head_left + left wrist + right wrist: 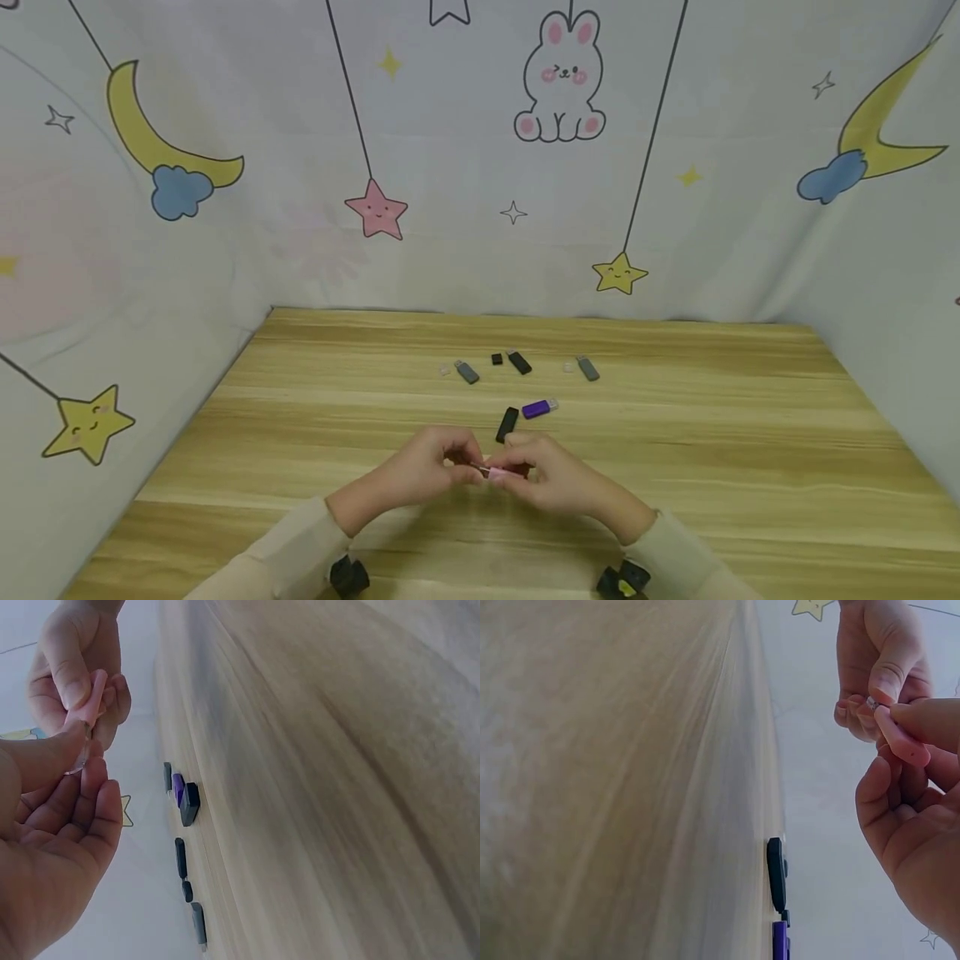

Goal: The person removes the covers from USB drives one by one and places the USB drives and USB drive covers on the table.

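Both hands meet above the front half of the table, with a pink USB stick between them. My right hand pinches the pink body between thumb and fingers, as the right wrist view also shows. At the connector end, my left hand pinches a small clear cap with thumb and fingertips. Metal of the connector shows between the hands; how far the cap covers it I cannot tell. Just beyond the right fingers lie a black USB stick and a purple USB stick with bare connector.
Farther back on the wooden table lie a grey stick beside a clear cap, a black stick beside a black cap, and another grey stick beside a clear cap. A printed curtain borders the back.
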Motion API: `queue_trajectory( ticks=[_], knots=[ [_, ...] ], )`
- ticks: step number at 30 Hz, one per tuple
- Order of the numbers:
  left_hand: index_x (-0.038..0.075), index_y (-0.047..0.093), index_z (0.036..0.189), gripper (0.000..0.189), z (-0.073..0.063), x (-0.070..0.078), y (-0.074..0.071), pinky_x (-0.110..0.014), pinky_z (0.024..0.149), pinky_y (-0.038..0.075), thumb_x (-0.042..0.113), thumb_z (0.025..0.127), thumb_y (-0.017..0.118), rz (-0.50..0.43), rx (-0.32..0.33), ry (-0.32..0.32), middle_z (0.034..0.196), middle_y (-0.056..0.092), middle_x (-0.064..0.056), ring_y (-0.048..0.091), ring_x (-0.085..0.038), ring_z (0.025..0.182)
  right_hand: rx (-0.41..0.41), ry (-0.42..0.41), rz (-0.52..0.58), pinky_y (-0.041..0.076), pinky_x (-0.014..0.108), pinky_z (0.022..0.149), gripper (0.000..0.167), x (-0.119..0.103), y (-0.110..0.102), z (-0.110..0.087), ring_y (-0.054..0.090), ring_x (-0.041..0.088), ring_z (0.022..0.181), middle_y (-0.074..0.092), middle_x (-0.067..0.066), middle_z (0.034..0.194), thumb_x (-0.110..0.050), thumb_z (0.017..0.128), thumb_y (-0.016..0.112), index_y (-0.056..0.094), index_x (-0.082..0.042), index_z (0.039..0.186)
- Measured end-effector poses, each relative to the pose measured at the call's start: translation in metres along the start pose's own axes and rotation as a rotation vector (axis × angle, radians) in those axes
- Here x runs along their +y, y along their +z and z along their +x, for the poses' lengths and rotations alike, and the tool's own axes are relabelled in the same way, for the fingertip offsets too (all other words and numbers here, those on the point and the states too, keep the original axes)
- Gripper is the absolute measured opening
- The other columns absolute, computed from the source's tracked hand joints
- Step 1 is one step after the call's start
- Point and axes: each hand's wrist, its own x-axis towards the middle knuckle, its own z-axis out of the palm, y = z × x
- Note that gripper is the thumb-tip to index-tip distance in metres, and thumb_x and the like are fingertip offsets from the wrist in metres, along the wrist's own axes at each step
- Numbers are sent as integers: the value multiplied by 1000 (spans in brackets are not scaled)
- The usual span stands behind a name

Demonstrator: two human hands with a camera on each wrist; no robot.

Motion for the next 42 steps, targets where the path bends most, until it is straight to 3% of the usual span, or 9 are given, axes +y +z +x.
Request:
queue_trajectory(
  ticks=[8, 16, 22, 27, 34, 42],
  knots=[
    [7, 67, 86, 6, 1, -1, -2, -27, 69, 52, 8, 85, 73, -1, 14, -35, 84, 68, 0, 62, -6, 77, 5, 17, 16, 46, 22, 57, 21, 0, -2, -1, 42, -2, 68, 46, -5, 73, -13, 94, 63, 72, -2, 109],
    [6, 68, 86, 6, 4, 0, -4, -24, 68, 51, 8, 85, 73, 3, 34, -34, 84, 67, -1, 60, -5, 76, -17, 98, 33, 46, 19, 63, 23, 0, -7, 2, 46, 0, 71, 51, -6, 78, -17, 95, 63, 72, -4, 111],
    [4, 67, 86, 6, 5, 0, -5, -22, 68, 51, 4, 84, 72, -20, 44, -44, 85, 68, -3, 62, -6, 77, -20, 73, 12, 45, 19, 61, 21, 1, -10, 4, 45, 0, 70, 53, -5, 78, -13, 95, 62, 72, -2, 110],
    [3, 66, 85, 6, 5, -3, -8, -22, 69, 51, 1, 84, 72, -7, 66, -49, 84, 67, -3, 61, -6, 78, -12, 114, -5, 44, 19, 62, 20, 1, -14, 6, 46, 1, 70, 52, -7, 77, -15, 95, 62, 72, -4, 108],
    [4, 65, 85, 6, 4, -5, -13, -22, 67, 51, 1, 85, 71, 12, 83, -57, 83, 66, -2, 60, -7, 76, 31, 97, -42, 50, 23, 65, 17, 5, -16, 12, 52, 3, 73, 59, -5, 81, -16, 95, 62, 72, -6, 104],
    [1, 65, 88, 6, 5, -8, -22, -24, 65, 51, 2, 85, 71, 33, 115, -74, 83, 67, -3, 60, -11, 76, 54, 196, -65, 48, 24, 66, 22, 9, -21, 26, 52, 5, 73, 64, -4, 85, -21, 97, 59, 71, -7, 110]
  ],
)
